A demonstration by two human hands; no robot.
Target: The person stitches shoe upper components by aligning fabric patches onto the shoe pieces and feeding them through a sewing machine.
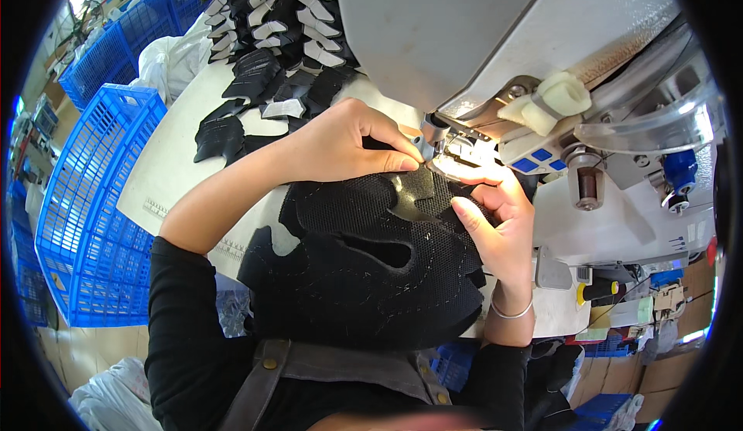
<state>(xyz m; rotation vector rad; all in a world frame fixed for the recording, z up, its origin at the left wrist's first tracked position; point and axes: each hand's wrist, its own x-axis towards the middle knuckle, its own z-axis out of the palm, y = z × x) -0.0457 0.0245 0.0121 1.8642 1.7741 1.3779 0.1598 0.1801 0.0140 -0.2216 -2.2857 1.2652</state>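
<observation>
A black mesh fabric piece (348, 276) with curved cut edges and a slot-like opening lies across the front of the sewing machine (457, 36), its near part sagging toward my lap. The lit needle and presser foot area (441, 152) is at its far edge. My left hand (352, 145) reaches in from the left, thumb and forefinger pinched at that edge just beside the needle. Close on the other side, my right hand (499, 218) has its forefinger stretched toward the presser foot. Its thumb stands apart over the fabric and the other fingers curl loosely.
Overlapping black and light-grey cut pieces (286, 29) cover the far left of the pale table (166, 160). Blue plastic crates (97, 214) stand to the left. A clear curved guard (650, 133) and a brown thread bobbin (588, 183) are on the machine's right.
</observation>
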